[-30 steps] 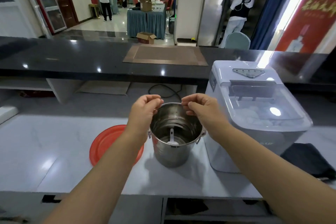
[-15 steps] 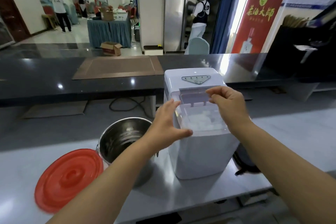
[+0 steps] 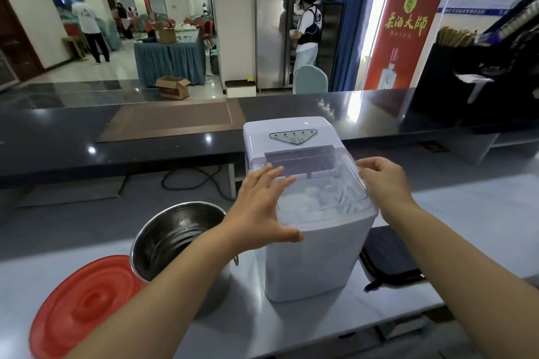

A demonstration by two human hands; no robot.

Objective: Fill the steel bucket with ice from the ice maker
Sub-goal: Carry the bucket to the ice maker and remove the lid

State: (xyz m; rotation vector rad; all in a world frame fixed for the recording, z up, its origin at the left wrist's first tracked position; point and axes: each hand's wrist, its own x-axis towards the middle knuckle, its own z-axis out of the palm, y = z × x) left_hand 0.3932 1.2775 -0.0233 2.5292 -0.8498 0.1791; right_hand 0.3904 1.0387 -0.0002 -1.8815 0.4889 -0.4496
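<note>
The white ice maker [image 3: 315,256] stands on the pale worktop, and ice [image 3: 303,205] shows through its clear lid [image 3: 326,181]. My left hand [image 3: 259,207] lies against the lid's left side with straight, spread fingers. My right hand [image 3: 385,183] curls its fingers on the lid's right edge. The steel bucket [image 3: 175,230] stands uncovered just left of the machine, partly hidden by my left forearm. I cannot see its bottom.
A red plastic lid [image 3: 84,306] lies flat on the worktop left of the bucket. A black pouch [image 3: 388,256] sits right of the ice maker. Behind runs a raised black counter [image 3: 87,137], with a dark cable [image 3: 198,181] beneath it.
Both hands let go of the bucket rim and moved right to the ice maker. They now sit on the two sides of its clear lid. The view turned right.
</note>
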